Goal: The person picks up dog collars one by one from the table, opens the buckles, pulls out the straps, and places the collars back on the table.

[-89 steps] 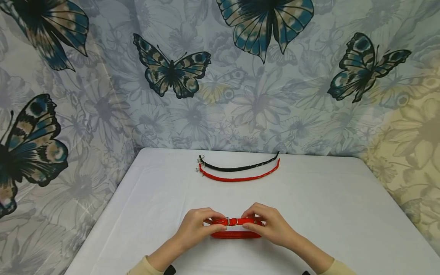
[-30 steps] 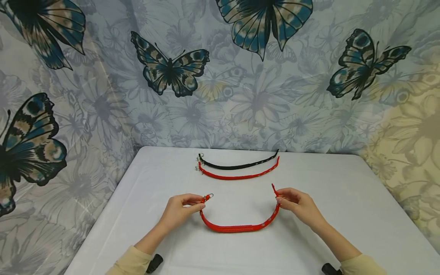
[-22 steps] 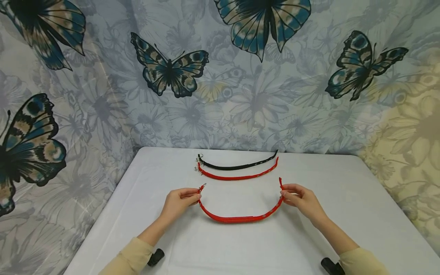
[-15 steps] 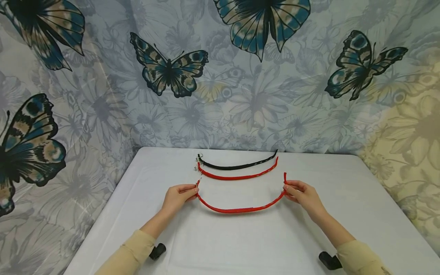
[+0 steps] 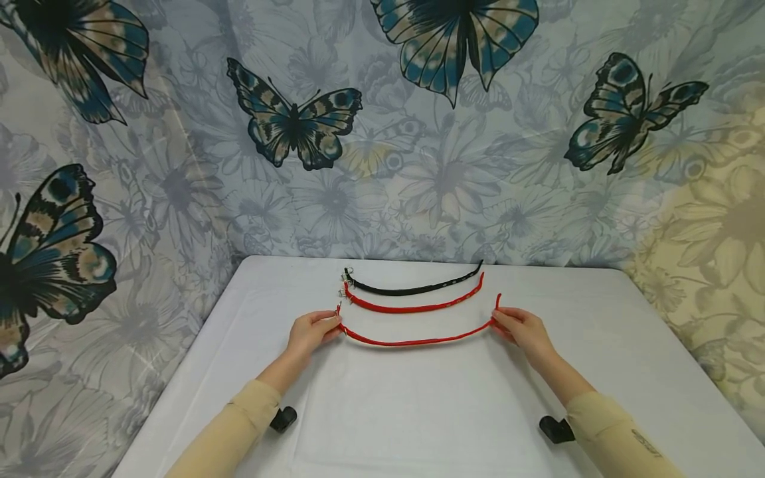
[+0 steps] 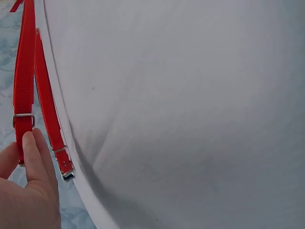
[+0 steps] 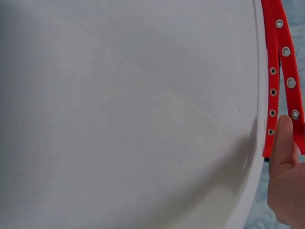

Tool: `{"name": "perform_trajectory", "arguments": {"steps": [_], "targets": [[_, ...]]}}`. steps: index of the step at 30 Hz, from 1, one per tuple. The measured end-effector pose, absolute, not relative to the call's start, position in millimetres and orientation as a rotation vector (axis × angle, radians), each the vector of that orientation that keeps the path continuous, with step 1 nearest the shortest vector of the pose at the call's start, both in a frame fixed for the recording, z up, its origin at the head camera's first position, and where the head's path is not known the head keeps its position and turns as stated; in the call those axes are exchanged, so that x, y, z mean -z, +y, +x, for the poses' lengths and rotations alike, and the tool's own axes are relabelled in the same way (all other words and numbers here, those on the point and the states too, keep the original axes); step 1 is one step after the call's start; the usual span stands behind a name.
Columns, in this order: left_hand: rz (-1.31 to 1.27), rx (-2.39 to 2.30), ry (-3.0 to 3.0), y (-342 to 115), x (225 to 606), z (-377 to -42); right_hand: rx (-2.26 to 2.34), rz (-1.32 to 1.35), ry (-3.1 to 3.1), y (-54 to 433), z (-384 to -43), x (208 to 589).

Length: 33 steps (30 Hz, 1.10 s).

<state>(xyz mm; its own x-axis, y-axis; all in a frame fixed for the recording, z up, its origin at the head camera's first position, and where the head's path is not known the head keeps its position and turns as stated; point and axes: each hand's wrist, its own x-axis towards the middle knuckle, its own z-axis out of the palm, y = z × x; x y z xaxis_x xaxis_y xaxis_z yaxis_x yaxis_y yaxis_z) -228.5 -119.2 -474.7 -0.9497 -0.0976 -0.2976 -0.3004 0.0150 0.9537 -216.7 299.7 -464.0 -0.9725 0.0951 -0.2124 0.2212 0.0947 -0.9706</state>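
A red collar (image 5: 412,343) hangs in a shallow curve between both hands. My left hand (image 5: 309,332) pinches its buckle end, where a metal loop shows beside the fingers in the left wrist view. My right hand (image 5: 528,332) pinches the other end, close to the metal-rimmed holes seen on the collar (image 7: 291,82) in the right wrist view; its tip points up past the fingers. Just beyond lies a second red collar (image 5: 406,310) on the table, buckle at left. Behind that is a black collar (image 5: 400,292), laid the same way.
A white-covered table (image 5: 388,405) runs back to a butterfly-patterned cloth backdrop (image 5: 442,179). Black devices are worn at the left wrist (image 5: 283,419) and the right wrist (image 5: 556,430).
Three seconds ago the collar was bunched in a loop with the hands close together. The hands have since spread, drawing it out, and carried it away toward the two lying collars.
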Motion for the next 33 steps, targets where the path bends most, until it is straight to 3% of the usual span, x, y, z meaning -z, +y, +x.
{"name": "perform_trajectory", "arguments": {"steps": [15, 33], "targets": [[-0.526, -2.005, 2.129, -118.2, 484.0, -245.9, 1.910, 0.482, 2.359, 296.6, -236.3, 481.3], [-0.446, -1.749, 2.350, -113.8, 480.5, -252.0, 1.644, 0.584, 2.541, 298.2, -238.8, 482.1]]}}
